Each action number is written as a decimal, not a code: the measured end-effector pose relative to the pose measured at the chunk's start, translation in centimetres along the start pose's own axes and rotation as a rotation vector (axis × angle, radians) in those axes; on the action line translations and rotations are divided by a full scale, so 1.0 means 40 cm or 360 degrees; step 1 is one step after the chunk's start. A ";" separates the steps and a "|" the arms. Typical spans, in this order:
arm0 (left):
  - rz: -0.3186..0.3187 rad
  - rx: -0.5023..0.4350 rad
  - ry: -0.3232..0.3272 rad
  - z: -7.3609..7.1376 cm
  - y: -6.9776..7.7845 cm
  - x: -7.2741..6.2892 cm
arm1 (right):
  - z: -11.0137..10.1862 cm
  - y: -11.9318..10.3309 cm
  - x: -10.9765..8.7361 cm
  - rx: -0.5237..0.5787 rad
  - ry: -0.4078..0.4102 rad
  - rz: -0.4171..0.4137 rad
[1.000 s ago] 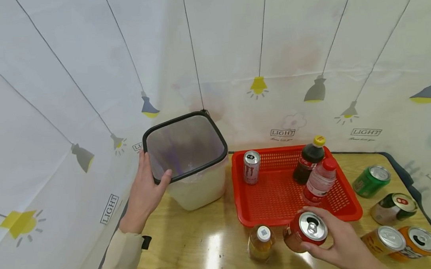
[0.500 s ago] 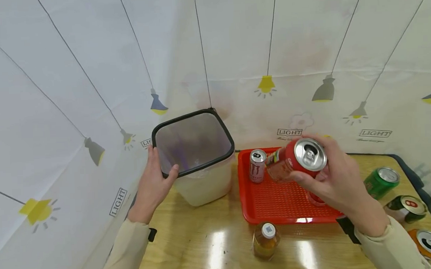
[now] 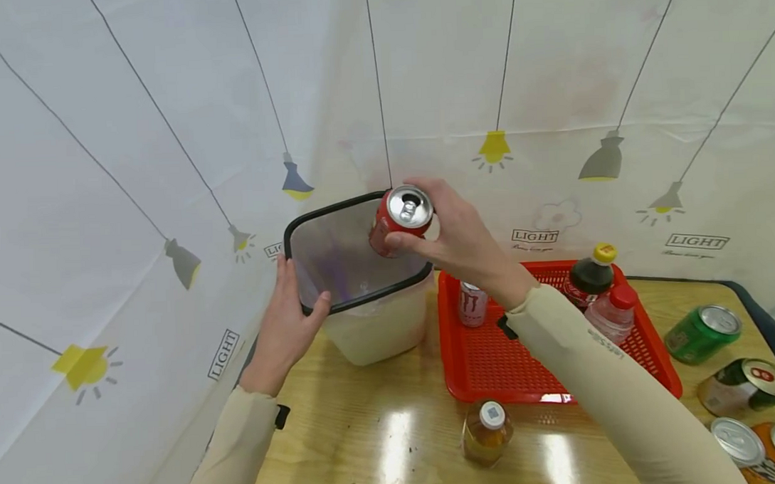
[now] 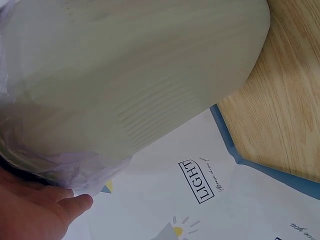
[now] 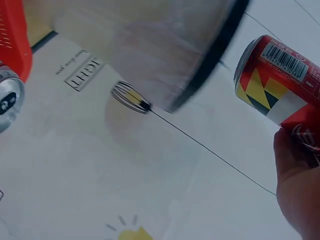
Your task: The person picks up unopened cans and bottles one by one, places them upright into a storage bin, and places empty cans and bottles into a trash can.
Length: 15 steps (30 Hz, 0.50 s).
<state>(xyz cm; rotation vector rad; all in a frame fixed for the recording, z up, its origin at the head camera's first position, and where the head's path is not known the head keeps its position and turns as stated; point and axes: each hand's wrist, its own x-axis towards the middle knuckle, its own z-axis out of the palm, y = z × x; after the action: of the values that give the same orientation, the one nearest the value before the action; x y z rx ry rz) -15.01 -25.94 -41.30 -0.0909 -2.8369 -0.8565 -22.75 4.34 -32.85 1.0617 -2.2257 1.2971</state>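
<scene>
My right hand (image 3: pixel 454 232) grips an opened red cola can (image 3: pixel 387 238) by its side. The can overlaps the right part of the bin's mouth in the head view, silver top facing up. In the right wrist view the can (image 5: pixel 282 75) shows a barcode, beside the bin's dark rim. My left hand (image 3: pixel 288 324) rests at the near left corner of the pale trash bin (image 3: pixel 378 335), which has a black rim and a thin plastic liner. Its fingers extend along the rim's outside, and the thumb lies at the front edge. The left wrist view shows the bin's ribbed wall (image 4: pixel 155 110).
A red plastic basket (image 3: pixel 453 375) holds a pink-and-white can (image 3: pixel 472 307), a dark cola bottle (image 3: pixel 587 281) and a red-capped bottle (image 3: pixel 611 316). An amber drink bottle (image 3: pixel 486 438) stands in front. At right are a green can (image 3: pixel 692 338) and several others.
My right hand has lifted the cola can from in front of the basket and carried it left and up to the bin's mouth. My left hand has stayed on the bin's rim.
</scene>
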 end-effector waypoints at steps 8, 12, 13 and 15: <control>-0.0021 0.0010 0.0018 0.001 0.002 0.001 | 0.116 0.063 0.030 -0.0123 -0.0301 0.0113; -0.0023 0.0019 0.0033 0.002 0.004 0.001 | 0.154 0.083 0.025 -0.0250 -0.0384 0.0135; -0.0022 0.0018 0.0034 0.003 0.004 0.001 | 0.160 0.086 0.023 -0.0274 -0.0398 0.0159; -0.0016 0.0021 0.0035 0.005 0.005 0.001 | 0.168 0.092 0.020 -0.0304 -0.0420 0.0227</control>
<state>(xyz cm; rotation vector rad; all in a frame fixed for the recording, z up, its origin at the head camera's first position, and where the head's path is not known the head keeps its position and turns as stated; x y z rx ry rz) -15.05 -25.67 -41.35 -0.0651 -2.8248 -0.8360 -25.60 -0.64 -38.02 1.0711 -2.6034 1.0197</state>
